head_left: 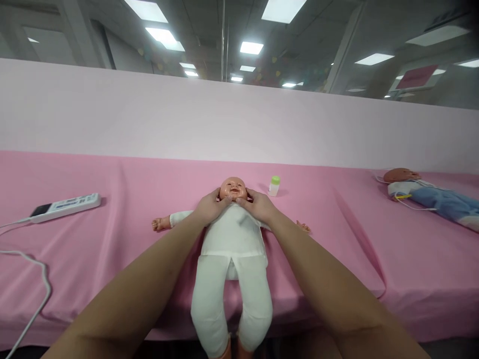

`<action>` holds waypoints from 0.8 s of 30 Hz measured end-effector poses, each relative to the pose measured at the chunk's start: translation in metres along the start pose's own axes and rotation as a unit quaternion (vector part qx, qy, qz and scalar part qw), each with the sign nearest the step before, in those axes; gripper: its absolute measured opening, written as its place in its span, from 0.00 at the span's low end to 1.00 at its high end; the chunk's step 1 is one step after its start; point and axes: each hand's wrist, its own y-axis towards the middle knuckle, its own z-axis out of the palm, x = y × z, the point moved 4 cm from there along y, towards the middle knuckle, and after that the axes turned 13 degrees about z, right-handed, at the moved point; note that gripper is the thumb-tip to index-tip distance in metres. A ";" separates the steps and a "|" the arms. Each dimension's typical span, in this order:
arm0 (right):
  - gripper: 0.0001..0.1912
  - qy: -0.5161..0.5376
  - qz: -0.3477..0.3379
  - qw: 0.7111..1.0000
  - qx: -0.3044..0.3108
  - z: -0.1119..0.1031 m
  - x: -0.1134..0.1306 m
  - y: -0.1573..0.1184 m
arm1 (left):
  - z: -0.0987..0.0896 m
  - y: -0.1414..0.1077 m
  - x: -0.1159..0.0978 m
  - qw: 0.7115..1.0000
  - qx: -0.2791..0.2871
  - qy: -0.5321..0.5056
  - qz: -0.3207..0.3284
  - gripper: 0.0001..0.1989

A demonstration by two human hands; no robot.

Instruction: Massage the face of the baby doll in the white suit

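Observation:
A baby doll in white cloth lies on its back on the pink cover, its arms out to the sides and its feet toward me. My left hand cups the left side of its head and neck, with the thumb by the chin. On the opposite side my right hand does the same, its thumb also near the chin. Both hands are closed around the doll's neck and jaw; the fingertips behind the head are hidden. Just beyond my right hand stands a small bottle with a green cap.
A white power strip lies at the left, its cord running to the near edge. Far right, a second doll in blue lies with thin tubing. The pink cloth has raised folds. Behind stands a low white wall with glass above.

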 end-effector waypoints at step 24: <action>0.32 -0.036 0.003 0.999 -0.033 0.005 0.000 -0.003 | 0.005 -0.007 0.005 1.000 -0.016 -0.009 -0.008 0.35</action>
